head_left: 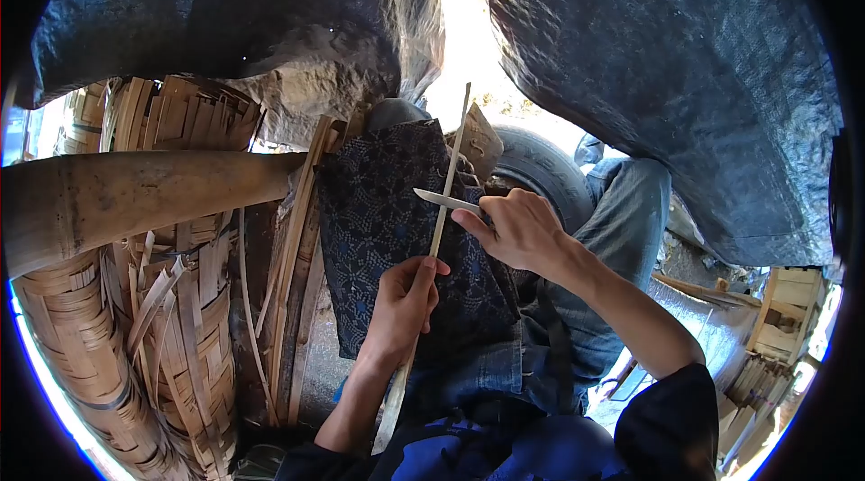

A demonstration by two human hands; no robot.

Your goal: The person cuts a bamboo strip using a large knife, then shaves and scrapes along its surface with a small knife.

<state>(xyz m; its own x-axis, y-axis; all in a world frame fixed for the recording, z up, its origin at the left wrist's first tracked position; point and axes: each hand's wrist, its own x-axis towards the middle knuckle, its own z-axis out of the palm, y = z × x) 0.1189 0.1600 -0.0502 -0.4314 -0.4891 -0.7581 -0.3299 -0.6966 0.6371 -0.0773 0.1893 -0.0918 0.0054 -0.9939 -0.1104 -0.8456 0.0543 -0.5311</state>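
A long, thin bamboo strip (458, 143) slants up from my lap, its lower end passing beneath my left forearm. My left hand (403, 308) is closed around it, thumb on top. In my right hand (523, 229) is a knife (436, 199), its handle hidden in my fist. The blade points left and crosses the strip, touching or very near it, a little above my left hand. Under both hands a dark patterned cloth (383, 202) is spread over my leg.
Woven bamboo baskets (86, 337) and split slats (293, 301) stand at the left. A thick bamboo pole (144, 202) juts in there. Dark plastic sheeting (667, 76) hangs overhead. A tire (545, 170) lies past my knee, and a wooden crate (782, 314) is at far right.
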